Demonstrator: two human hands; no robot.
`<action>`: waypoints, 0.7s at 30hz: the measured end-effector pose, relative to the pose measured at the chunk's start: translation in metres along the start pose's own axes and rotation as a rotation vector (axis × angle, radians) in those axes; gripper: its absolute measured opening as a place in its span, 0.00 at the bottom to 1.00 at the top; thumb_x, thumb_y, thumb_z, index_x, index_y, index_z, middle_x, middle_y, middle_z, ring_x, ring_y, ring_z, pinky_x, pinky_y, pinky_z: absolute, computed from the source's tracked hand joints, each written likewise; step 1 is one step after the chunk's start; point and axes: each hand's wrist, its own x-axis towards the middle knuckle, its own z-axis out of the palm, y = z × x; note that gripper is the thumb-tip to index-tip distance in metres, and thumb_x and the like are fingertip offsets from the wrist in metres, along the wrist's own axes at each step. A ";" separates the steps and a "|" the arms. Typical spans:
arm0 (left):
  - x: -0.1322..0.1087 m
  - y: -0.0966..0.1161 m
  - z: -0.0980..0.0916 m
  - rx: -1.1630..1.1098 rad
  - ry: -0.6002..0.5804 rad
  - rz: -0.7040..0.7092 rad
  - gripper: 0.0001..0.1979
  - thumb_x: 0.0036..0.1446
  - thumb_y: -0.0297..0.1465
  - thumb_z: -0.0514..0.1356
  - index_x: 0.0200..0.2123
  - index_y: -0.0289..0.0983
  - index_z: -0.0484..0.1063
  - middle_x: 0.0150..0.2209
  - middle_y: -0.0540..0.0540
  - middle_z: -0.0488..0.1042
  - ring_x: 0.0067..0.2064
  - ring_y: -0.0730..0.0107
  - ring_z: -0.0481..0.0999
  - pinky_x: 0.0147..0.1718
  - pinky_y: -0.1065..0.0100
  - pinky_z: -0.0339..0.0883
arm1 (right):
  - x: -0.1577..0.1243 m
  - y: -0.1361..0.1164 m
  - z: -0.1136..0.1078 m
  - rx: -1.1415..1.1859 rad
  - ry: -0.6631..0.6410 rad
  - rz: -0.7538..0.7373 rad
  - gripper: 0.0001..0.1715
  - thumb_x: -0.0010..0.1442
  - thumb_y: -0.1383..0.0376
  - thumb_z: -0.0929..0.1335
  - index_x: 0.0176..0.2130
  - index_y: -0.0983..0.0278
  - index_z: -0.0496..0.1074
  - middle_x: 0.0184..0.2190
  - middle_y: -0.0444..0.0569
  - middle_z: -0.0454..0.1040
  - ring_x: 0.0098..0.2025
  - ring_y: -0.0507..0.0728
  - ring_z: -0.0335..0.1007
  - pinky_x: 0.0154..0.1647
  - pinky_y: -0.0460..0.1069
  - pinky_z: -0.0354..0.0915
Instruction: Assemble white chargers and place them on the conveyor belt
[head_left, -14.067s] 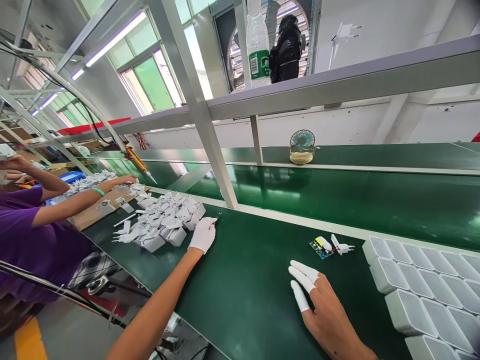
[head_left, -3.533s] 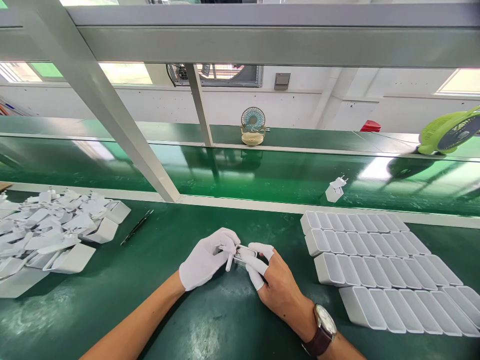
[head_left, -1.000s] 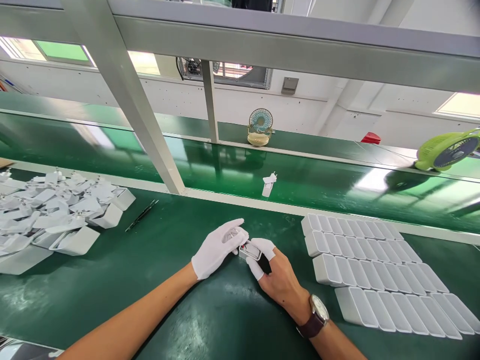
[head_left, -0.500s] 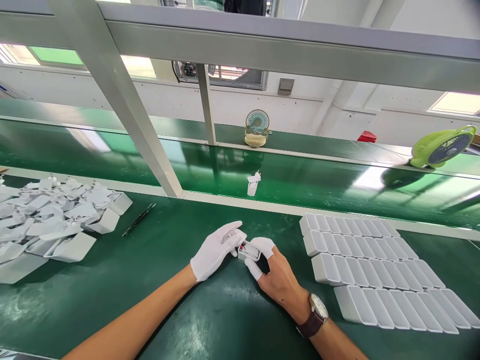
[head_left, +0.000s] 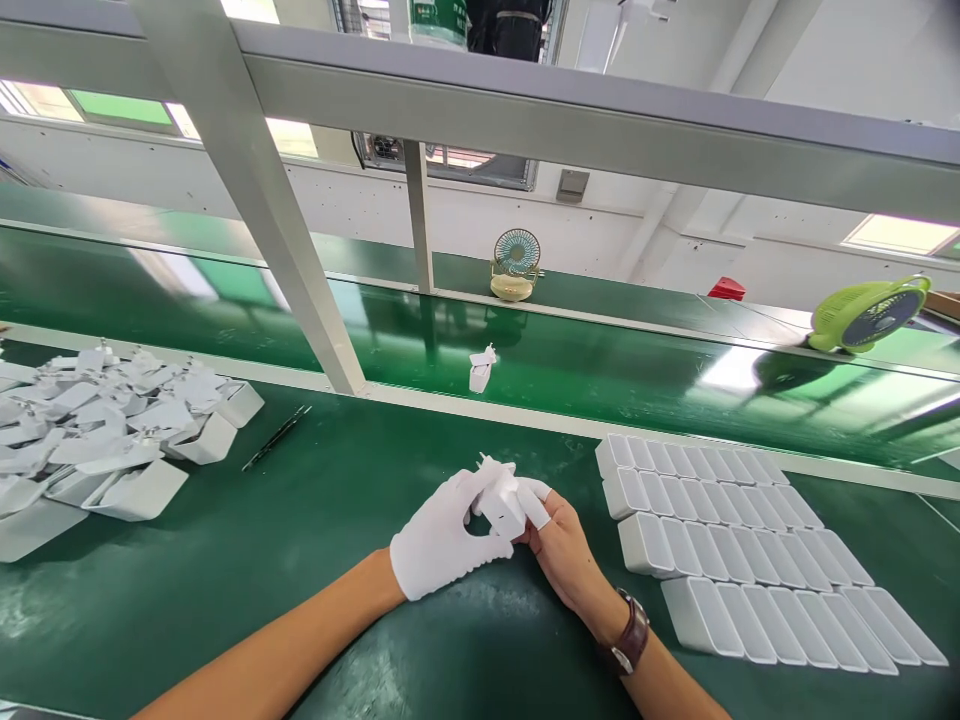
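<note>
My left hand [head_left: 448, 535], in a white glove, is closed on a small white charger housing [head_left: 502, 505] in front of me. The housing is tilted, with a small dark slot on the end facing me and thin prong-like parts at its top. My right hand [head_left: 564, 550], with white covers on its fingertips and a watch on the wrist, grips the housing from the right. Its inside is turned out of sight. To the left lies a heap of similar white housings [head_left: 161, 410] with loose covers. A pair of black tweezers [head_left: 276, 438] rests beside the heap.
Rows of white open-topped cases [head_left: 780, 620] stand at the right. Beyond the bench's pale edge runs a glossy green conveyor belt [head_left: 615, 365] carrying one white piece [head_left: 481, 370]. A grey metal post [head_left: 277, 230] rises left of centre. Two small fans [head_left: 516, 262] stand behind.
The housing has been turned over, so its open inside with red bits no longer shows. My left fingers have shifted around it. On the belt, the white piece has moved left.
</note>
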 end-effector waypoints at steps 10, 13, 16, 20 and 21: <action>-0.001 0.002 0.001 0.018 0.049 0.092 0.34 0.48 0.25 0.66 0.59 0.49 0.65 0.35 0.53 0.68 0.37 0.67 0.69 0.38 0.66 0.67 | 0.001 0.006 -0.001 0.010 -0.083 0.033 0.20 0.64 0.49 0.69 0.47 0.59 0.75 0.34 0.46 0.76 0.32 0.56 0.74 0.30 0.50 0.71; -0.001 0.001 0.001 0.008 0.052 0.093 0.34 0.49 0.26 0.66 0.59 0.47 0.66 0.35 0.52 0.68 0.38 0.66 0.70 0.39 0.64 0.68 | 0.000 0.006 -0.001 -0.022 -0.084 0.017 0.21 0.65 0.48 0.67 0.46 0.60 0.75 0.33 0.46 0.76 0.32 0.57 0.74 0.30 0.51 0.72; 0.000 -0.003 0.002 -0.013 0.073 0.070 0.35 0.49 0.29 0.67 0.61 0.45 0.65 0.37 0.50 0.69 0.39 0.63 0.71 0.41 0.61 0.69 | 0.000 0.006 0.000 -0.087 -0.085 -0.006 0.22 0.66 0.47 0.65 0.45 0.60 0.75 0.32 0.46 0.76 0.32 0.57 0.75 0.30 0.51 0.73; 0.000 -0.008 0.004 -0.033 0.072 0.038 0.37 0.48 0.31 0.67 0.62 0.47 0.65 0.39 0.49 0.68 0.41 0.62 0.72 0.43 0.58 0.69 | -0.001 0.006 0.000 -0.200 -0.076 -0.003 0.22 0.67 0.47 0.64 0.45 0.60 0.75 0.32 0.47 0.77 0.31 0.57 0.76 0.29 0.51 0.72; 0.000 -0.008 0.004 -0.035 0.072 0.036 0.37 0.48 0.31 0.68 0.63 0.47 0.65 0.40 0.49 0.68 0.41 0.62 0.72 0.44 0.58 0.69 | -0.002 0.006 0.000 -0.215 -0.079 -0.004 0.22 0.67 0.48 0.63 0.44 0.61 0.75 0.31 0.47 0.77 0.30 0.57 0.76 0.29 0.51 0.72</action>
